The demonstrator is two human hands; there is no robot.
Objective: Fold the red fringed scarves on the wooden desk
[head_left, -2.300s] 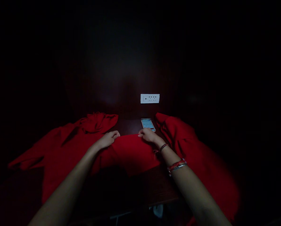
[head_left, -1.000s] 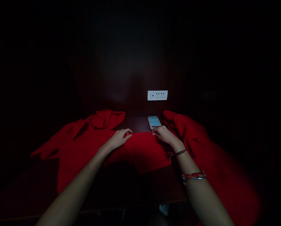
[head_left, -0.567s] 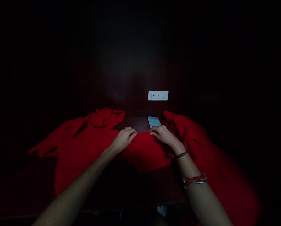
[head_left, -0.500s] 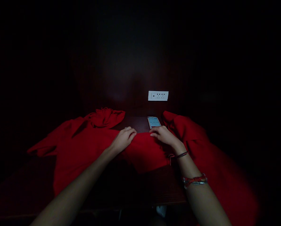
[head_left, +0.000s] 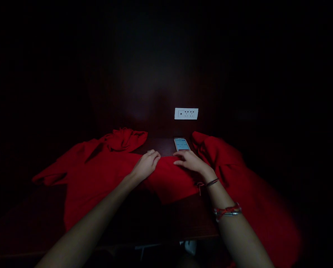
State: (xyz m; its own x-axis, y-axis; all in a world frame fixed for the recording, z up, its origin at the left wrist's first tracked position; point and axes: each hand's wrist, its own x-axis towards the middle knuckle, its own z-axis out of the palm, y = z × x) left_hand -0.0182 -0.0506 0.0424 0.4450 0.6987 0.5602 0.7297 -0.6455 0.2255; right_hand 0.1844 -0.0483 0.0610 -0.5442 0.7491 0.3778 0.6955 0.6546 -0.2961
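A red cloth (head_left: pixel 99 171) lies spread over a dark wooden table (head_left: pixel 189 219) in dim light. My left hand (head_left: pixel 146 165) rests on the cloth's far folded edge with its fingers curled down onto the fabric. A short way to the right, my right hand (head_left: pixel 190 162) lies on the same edge, fingers stretched toward the left one. The two hands are close together, not touching. Bracelets circle my right wrist and forearm. A second mass of red cloth (head_left: pixel 239 182) drapes off the table at the right.
A phone (head_left: pixel 181 144) with a lit screen lies on the table just beyond my right hand. A white wall socket (head_left: pixel 186 113) sits on the dark back panel above it. The table's front edge runs below my forearms.
Both hands have slid toward each other along the cloth's far edge, narrowing the gap between them. The view shifted slightly to the left early on.
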